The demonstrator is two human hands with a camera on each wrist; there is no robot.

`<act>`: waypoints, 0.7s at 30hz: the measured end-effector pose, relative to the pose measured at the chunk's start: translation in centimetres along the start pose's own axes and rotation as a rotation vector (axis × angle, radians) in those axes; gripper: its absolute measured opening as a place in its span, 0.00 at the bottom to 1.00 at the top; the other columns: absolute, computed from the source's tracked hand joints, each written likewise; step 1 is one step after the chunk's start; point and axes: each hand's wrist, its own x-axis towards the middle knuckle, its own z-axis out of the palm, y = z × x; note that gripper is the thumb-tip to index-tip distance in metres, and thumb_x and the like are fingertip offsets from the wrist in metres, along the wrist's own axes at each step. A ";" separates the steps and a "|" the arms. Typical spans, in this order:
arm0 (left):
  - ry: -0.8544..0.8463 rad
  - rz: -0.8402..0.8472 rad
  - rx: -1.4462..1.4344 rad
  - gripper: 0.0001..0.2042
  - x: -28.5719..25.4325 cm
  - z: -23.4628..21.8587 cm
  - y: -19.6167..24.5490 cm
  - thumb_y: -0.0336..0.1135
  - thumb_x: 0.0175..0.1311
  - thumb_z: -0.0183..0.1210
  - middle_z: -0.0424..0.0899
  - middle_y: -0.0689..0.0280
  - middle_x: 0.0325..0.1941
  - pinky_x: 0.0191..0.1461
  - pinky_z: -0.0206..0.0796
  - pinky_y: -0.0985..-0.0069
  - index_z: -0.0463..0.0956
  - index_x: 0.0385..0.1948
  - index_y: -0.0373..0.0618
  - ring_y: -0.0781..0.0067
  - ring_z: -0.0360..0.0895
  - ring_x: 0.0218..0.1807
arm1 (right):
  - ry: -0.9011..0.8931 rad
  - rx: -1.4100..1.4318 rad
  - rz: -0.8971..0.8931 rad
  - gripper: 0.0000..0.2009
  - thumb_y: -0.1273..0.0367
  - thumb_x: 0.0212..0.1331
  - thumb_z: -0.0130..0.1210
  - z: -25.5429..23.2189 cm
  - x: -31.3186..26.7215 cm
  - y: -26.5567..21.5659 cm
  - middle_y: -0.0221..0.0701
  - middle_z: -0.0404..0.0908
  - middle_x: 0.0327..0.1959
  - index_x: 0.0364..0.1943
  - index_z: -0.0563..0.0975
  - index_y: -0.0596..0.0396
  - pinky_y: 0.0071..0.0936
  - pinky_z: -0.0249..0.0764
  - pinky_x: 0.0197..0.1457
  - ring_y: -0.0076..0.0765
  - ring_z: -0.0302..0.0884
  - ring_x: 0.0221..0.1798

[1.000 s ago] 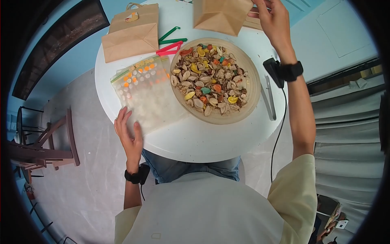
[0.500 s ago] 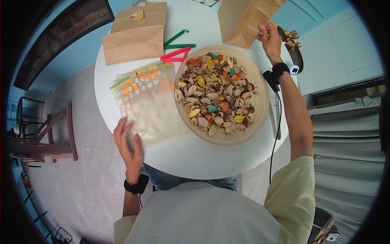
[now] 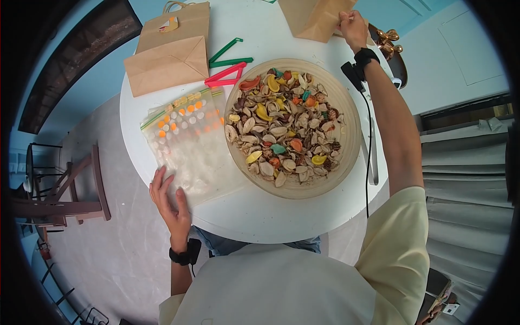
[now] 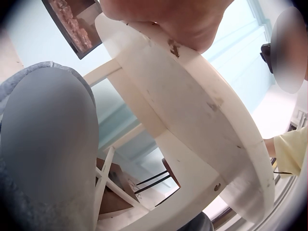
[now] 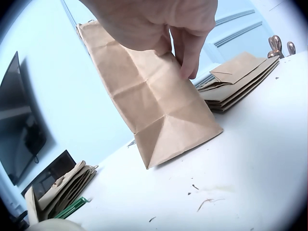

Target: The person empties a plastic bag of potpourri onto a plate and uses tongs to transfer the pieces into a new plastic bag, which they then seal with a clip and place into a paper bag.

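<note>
Two kraft paper bags show from my end in the head view: a handled bag (image 3: 173, 65) at upper left, and a plain bag (image 3: 317, 21) at the top edge, right of centre, where my attention sits. My worry is the one-sided hold on that plain bag: thin, creased paper could buckle, tear or slip if the pull comes from one face alone. I'd also watch the black cable (image 3: 370, 124) trailing from the right wrist past the tongs (image 3: 374, 162); a sweep of the arm might drag it against the round plate (image 3: 352, 124) and spill some of the potpourri (image 3: 281, 124). The stacked zip bags (image 3: 189, 157), left of centre, could slide if that near side were nudged.

As for the hands, the right hand (image 3: 354, 28) is mostly closed, thumb and fingers pinching the plain bag's side. The left hand (image 3: 172, 208), at lower left, lies relaxed, thumb apart from the fingers, gripping nothing, at the table's rim beside the zip bags; I can't tell whether its fingertips press the plastic.
</note>
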 end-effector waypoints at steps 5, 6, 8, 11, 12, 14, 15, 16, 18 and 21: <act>-0.032 -0.005 -0.016 0.13 0.1 -0.6 0.2 0.30 0.65 0.52 0.69 0.57 0.65 0.73 0.46 0.58 0.72 0.50 0.40 0.53 0.59 0.70 | 0.439 -0.695 -0.001 0.16 0.53 0.64 0.50 2.9 0.8 0.7 0.34 0.86 0.27 0.39 0.72 0.52 0.34 0.76 0.39 0.36 0.85 0.33; -0.046 -0.006 -0.010 0.13 0.1 -0.8 0.2 0.31 0.66 0.52 0.69 0.57 0.65 0.73 0.45 0.58 0.72 0.50 0.40 0.52 0.58 0.70 | 0.442 -0.689 -0.003 0.16 0.53 0.64 0.50 2.9 1.5 1.4 0.34 0.86 0.27 0.39 0.72 0.52 0.34 0.76 0.39 0.36 0.85 0.33; -0.053 -0.012 -0.016 0.12 0.1 -0.9 0.3 0.32 0.67 0.52 0.69 0.57 0.65 0.73 0.45 0.58 0.72 0.50 0.40 0.52 0.58 0.70 | 0.597 -0.671 0.009 0.17 0.52 0.63 0.50 3.3 2.2 1.9 0.34 0.85 0.26 0.37 0.72 0.52 0.36 0.75 0.42 0.40 0.84 0.35; -0.077 -0.026 -0.034 0.12 0.1 -1.1 0.3 0.35 0.68 0.51 0.68 0.58 0.66 0.73 0.45 0.58 0.73 0.49 0.41 0.52 0.56 0.71 | 0.101 -0.280 0.174 0.17 0.51 0.63 0.51 -0.1 1.4 0.0 0.34 0.85 0.26 0.36 0.73 0.51 0.38 0.75 0.44 0.41 0.84 0.36; -0.092 -0.036 -0.046 0.12 0.0 -1.2 0.3 0.36 0.69 0.51 0.68 0.58 0.66 0.73 0.44 0.58 0.73 0.49 0.41 0.52 0.55 0.72 | 0.109 -0.274 0.173 0.17 0.51 0.63 0.51 -0.1 1.0 -0.1 0.34 0.85 0.26 0.36 0.73 0.51 0.38 0.75 0.44 0.41 0.84 0.36; -0.116 -0.026 -0.044 0.13 0.0 -1.6 0.3 0.37 0.69 0.50 0.67 0.58 0.67 0.74 0.44 0.58 0.73 0.49 0.42 0.53 0.55 0.72 | 0.184 -0.431 0.126 0.17 0.51 0.62 0.51 0.4 1.1 1.2 0.35 0.85 0.26 0.37 0.73 0.50 0.37 0.75 0.44 0.41 0.84 0.36; -0.135 -0.026 -0.045 0.13 0.0 -1.7 0.3 0.38 0.70 0.50 0.67 0.58 0.67 0.74 0.44 0.58 0.74 0.49 0.42 0.53 0.54 0.72 | 0.222 -0.510 0.099 0.17 0.51 0.62 0.51 0.8 1.4 1.7 0.35 0.85 0.27 0.37 0.74 0.50 0.37 0.75 0.44 0.41 0.84 0.35; -0.132 -0.017 -0.040 0.13 0.0 -1.7 0.2 0.38 0.70 0.50 0.67 0.58 0.67 0.74 0.44 0.58 0.74 0.49 0.42 0.53 0.54 0.72 | 0.259 -0.587 0.073 0.17 0.51 0.62 0.51 1.2 1.7 2.0 0.35 0.85 0.27 0.38 0.74 0.49 0.36 0.75 0.44 0.40 0.84 0.35; -0.139 -0.037 -0.073 0.13 -0.1 -1.7 0.1 0.39 0.70 0.50 0.66 0.59 0.67 0.74 0.44 0.58 0.74 0.48 0.43 0.54 0.53 0.73 | 0.299 -0.656 0.042 0.17 0.51 0.62 0.51 2.4 1.4 0.8 0.35 0.85 0.27 0.38 0.74 0.49 0.36 0.75 0.44 0.40 0.84 0.35; -0.160 -0.052 -0.058 0.15 -0.2 -2.0 -0.1 0.43 0.71 0.51 0.65 0.59 0.69 0.75 0.44 0.60 0.75 0.50 0.45 0.56 0.53 0.75 | 0.416 -0.537 0.072 0.18 0.53 0.65 0.51 3.7 -0.1 -0.3 0.37 0.84 0.30 0.45 0.76 0.52 0.32 0.75 0.44 0.38 0.83 0.35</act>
